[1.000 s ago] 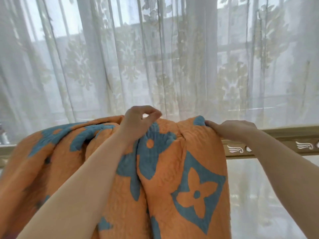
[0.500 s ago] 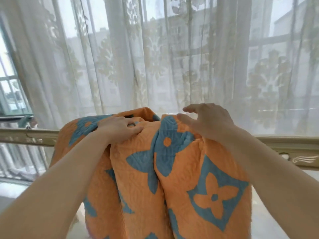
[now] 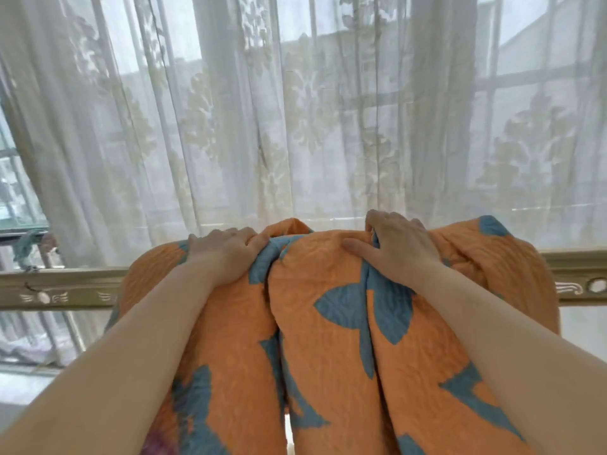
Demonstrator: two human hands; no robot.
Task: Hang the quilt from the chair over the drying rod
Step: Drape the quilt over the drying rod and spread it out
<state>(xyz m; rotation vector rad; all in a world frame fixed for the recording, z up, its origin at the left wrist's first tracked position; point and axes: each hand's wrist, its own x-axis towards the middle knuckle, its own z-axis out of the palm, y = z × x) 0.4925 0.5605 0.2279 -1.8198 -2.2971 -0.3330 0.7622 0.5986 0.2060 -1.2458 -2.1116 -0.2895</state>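
Observation:
An orange quilt (image 3: 315, 339) with blue flower shapes lies bunched in folds over the pale gold drying rod (image 3: 65, 287), hanging down toward me. My left hand (image 3: 226, 254) grips a fold at the top left of the quilt, fingers curled into the cloth. On the top right, my right hand (image 3: 399, 247) rests with its thumb stretched out and its fingertips tucked into a fold. The rod's middle is hidden under the quilt; its right end (image 3: 581, 284) shows beyond the cloth. The chair is out of sight.
White lace curtains (image 3: 295, 110) hang close behind the rod, across a barred window. A railing with small objects on it (image 3: 29, 247) shows at the far left. The floor (image 3: 23, 389) is visible low on the left.
Both hands have shifted along the quilt's top: the left one now clutches a fold, and the right has come down from hovering onto the cloth. The view has swung to the right.

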